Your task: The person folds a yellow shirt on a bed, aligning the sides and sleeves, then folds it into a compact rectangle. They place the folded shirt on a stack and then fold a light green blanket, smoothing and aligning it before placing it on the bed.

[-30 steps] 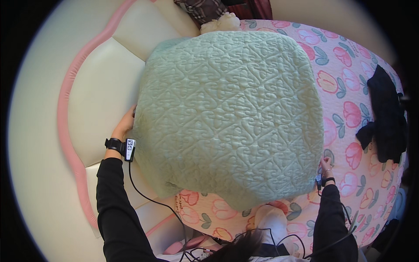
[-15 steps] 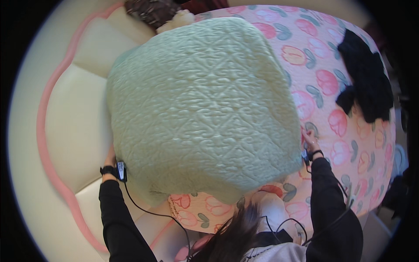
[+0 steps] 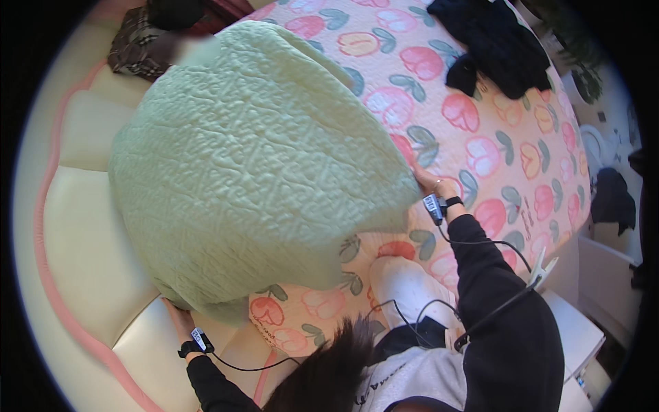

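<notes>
A light green quilted cover is spread in front of me between my two hands. Its surface bulges slightly, and its near edge hangs unevenly. At its lower left corner my left hand grips the edge, its fingertips hidden by the fabric. On the right edge my right hand holds the cover, its fingers partly tucked behind the cloth. Below the cover lies a pink tulip-patterned bedspread, which shows to the right and along the near side.
A cream padded headboard with pink piping curves along the left. Black clothing lies on the bed at the far right, and a plaid cloth at the far left. A white cabinet stands at the lower right; cables run from both wrists.
The view has turned, shifting the scene left. The cover is now slanted, its left corner nearer me and its right edge farther away. Both hands stay at its edges.
</notes>
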Available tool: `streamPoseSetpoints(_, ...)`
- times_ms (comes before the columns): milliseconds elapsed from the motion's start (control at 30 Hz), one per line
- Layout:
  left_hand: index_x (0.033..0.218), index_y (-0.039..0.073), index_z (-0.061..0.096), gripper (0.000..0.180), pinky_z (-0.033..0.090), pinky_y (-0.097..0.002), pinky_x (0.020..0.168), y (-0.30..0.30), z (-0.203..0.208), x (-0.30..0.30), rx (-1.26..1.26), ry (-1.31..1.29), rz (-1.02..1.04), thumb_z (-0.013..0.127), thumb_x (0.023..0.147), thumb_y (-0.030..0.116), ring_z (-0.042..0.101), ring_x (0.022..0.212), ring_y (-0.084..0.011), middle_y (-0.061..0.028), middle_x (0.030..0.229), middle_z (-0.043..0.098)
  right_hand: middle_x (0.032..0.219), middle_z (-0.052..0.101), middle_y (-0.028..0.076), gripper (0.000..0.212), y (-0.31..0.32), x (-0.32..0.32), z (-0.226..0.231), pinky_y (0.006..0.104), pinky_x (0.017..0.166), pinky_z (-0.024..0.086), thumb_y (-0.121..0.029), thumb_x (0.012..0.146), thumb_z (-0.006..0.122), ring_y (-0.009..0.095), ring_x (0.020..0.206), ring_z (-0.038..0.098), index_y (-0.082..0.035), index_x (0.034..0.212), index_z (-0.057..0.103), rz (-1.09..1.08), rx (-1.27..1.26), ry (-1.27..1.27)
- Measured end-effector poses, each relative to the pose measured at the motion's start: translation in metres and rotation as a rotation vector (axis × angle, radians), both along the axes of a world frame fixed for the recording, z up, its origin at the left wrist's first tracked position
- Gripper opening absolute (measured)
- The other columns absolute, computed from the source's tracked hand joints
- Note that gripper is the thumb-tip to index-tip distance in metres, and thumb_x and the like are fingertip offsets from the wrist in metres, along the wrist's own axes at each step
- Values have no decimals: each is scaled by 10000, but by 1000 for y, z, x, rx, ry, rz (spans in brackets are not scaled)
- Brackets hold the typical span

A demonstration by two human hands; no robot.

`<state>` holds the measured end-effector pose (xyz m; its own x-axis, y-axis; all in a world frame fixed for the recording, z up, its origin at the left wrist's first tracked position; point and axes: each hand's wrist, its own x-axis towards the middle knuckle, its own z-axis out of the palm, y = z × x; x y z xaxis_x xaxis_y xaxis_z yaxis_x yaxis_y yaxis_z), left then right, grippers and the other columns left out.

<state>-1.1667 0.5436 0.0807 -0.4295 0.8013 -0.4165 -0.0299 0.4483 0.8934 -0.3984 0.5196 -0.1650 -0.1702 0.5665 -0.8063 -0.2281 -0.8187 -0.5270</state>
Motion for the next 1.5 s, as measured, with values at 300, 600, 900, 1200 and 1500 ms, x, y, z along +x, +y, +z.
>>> streamPoseSetpoints(300, 1411, 178, 309, 663, 167, -513, 1073, -89, -22, 68, -92, 299, 398, 538, 869, 486, 220, 1350, -263, -93, 1494, 221, 1107, 622, 63, 461, -79, -3, 84, 285, 806, 482, -295, 894, 609, 132, 932, 606, 1, 1234, 515, -300, 322, 275)
streamPoseSetpoints(600, 1321, 115, 239, 1029, 220, -540, 1034, -134, -93, 194, -580, -462, 190, 574, 633, 803, 299, 1256, -319, -110, 1354, 325, 1096, 612, 86, 353, -38, -3, 55, 316, 830, 482, -300, 892, 598, 182, 998, 589, -74, 1159, 551, -143, 317, -759)
streamPoseSetpoints(900, 1478, 100, 126, 1135, 67, -469, 1120, -117, -104, 223, -479, -626, -129, 347, 680, 875, 101, 1413, -275, -66, 1535, 148, 1372, 439, 176, 432, 106, -146, 72, 384, 1093, 245, -290, 987, 401, 326, 1314, 352, -36, 1334, 443, -356, 1079, -471)
streamPoseSetpoints(1200, 1420, 119, 287, 841, 216, -452, 1085, -124, -113, 194, -309, -596, 12, 424, 831, 702, 280, 1337, -285, -82, 1468, 286, 1234, 564, 173, 432, 114, -118, 27, 367, 970, 396, -341, 979, 384, 306, 1177, 512, -35, 1255, 515, 313, 742, -701)
streamPoseSetpoints(1500, 1052, 109, 585, 296, 462, -322, 756, -151, -112, 129, -314, -110, 253, 679, 784, 192, 519, 958, -170, -39, 1028, 577, 1257, 515, 126, 756, -59, -112, 150, 402, 996, 356, -340, 720, 760, 289, 1215, 437, -28, 1310, 405, 266, 949, -580)
